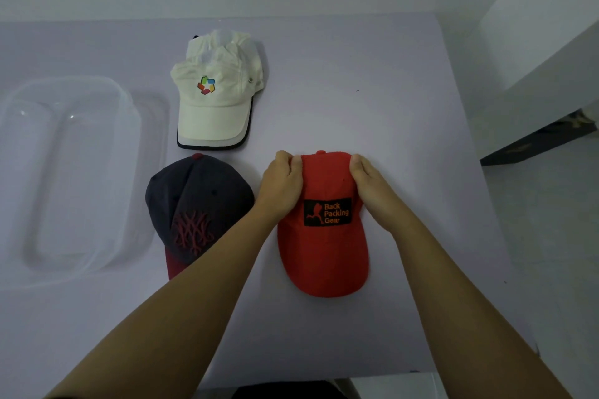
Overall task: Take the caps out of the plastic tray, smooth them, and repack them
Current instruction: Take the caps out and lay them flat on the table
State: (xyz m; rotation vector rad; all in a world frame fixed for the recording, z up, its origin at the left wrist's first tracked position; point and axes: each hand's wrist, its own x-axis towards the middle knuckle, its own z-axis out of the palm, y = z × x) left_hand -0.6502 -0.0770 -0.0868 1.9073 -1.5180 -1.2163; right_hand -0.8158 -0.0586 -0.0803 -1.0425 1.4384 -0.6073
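Two bare forearms (181, 317) are reaching forward over the bench (389, 100). The left hand (282, 181) and the right hand (369, 191) are each gripping one side of the red cap (324, 256) crown, fingers curled over the fabric. The red cap is lying on the bench, brim toward the person. The navy cap (194, 191) is lying just beside it on the left, the stacked white caps (214, 107) beyond. The clear plastic tray (126, 97) is sitting at far left.

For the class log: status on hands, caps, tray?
Left hand and right hand pinch red cap at crown. White caps and dark cap lie on table, outside tray. Nothing in the way.
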